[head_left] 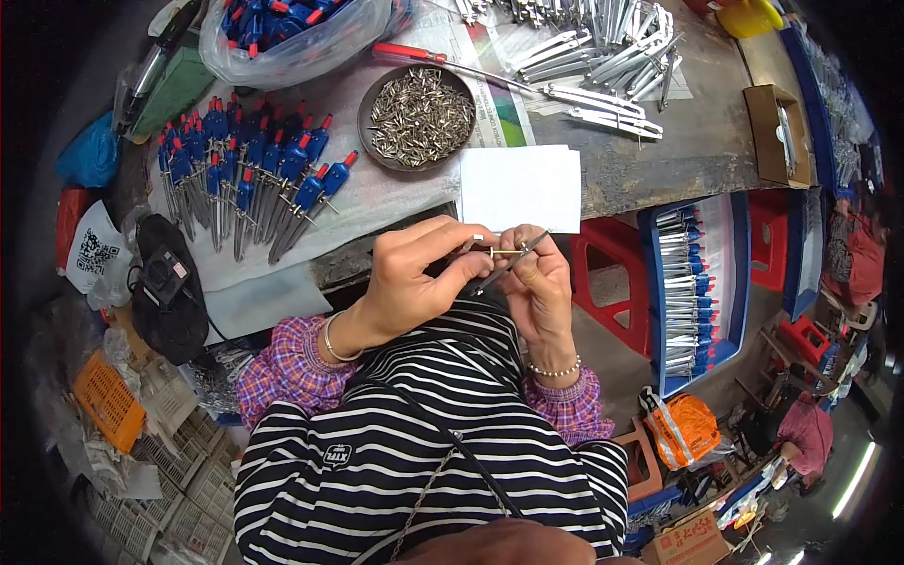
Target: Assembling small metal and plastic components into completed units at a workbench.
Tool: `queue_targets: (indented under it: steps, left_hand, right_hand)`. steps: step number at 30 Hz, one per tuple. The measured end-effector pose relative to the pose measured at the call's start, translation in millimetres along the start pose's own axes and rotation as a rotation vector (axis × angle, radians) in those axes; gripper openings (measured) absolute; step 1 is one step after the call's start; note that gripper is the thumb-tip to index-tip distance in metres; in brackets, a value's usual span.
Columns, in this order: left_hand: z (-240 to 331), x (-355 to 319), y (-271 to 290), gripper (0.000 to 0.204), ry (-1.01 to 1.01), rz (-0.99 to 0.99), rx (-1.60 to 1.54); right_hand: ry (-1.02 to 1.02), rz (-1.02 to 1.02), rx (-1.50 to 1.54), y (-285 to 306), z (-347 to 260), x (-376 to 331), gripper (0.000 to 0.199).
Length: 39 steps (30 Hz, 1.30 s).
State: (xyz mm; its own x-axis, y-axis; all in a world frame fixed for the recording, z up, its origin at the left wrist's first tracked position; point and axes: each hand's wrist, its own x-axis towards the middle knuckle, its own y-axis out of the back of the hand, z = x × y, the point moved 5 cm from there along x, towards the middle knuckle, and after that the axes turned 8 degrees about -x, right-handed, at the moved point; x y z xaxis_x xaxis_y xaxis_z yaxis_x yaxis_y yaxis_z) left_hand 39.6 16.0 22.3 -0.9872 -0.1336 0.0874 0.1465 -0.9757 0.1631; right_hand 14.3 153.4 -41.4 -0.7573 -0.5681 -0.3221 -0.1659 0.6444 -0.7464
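Glinting yellowish, a thin rod (pixel 507 251) meets a dark strip (pixel 492 279).

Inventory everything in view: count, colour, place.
Table: one, grey, ahead
Bowl: one, dark, table's middle
Pins: many, silvery, in bowl
Shafted parts: many, blue-and-red, table's left
Plastic bag: one, clear, far left
Long tool: one, red-handled, beyond bowl
Metal frames: many, silver, far right
Paper: one sheet, white, near edge
Box: one, brown, table's right
Tray: one, blue, right side
Stools: at least two, red, beside tray
Other bag: one, orange, lower right
Metal pieces: count unclear, dark, mid-picture
Left hand: one, bare, gripping pieces
Right hand: one, bare, gripping pieces
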Motion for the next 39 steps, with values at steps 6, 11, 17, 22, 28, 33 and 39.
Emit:
queue_targets:
  steps: [6, 11, 17, 22, 28, 33, 39]
  left_hand:
    - [5.0, 1.3, 1.6, 0.017, -0.042, -0.017, 0.067]
    - [5.6, 1.8, 2.1, 0.017, -0.056, -0.007, 0.085]
    - [-2.4, 1.8, -1.3, 0.017, 0.07, -0.004, -0.058]
    - [-13.4, 0.3, -3.0, 0.014, 0.188, -0.036, -0.134]
    - [-32.2, -4.2, -4.0, 0.031, 0.403, -0.063, -0.613]
    - [-34.0, -8.1, -0.9, 0.027, 0.415, -0.07, -0.595]
    - [-34.9, -9.8, -1.1, 0.024, 0.486, -0.076, -0.703]
  right_hand:
    - [0.122, 0.059, -0.163, 3.8, 0.0, -2.4, 0.018]
    - [0.243, 0.106, -0.313, 0.6, -5.1, -6.1, 0.018]
    - [0.287, 0.164, -0.429, 1.1, -4.7, -8.9, 0.017]
    - [0.308, 0.162, -0.499, -0.4, -4.7, -8.1, 0.017]
    - [0.178, 0.233, -0.244, 2.0, -1.0, -2.8, 0.024]
    - [0.18, 0.222, -0.283, 1.2, -1.6, -2.4, 0.025]
    - [0.149, 0.209, -0.338, 8.6, 3.8, -3.6, 0.025]
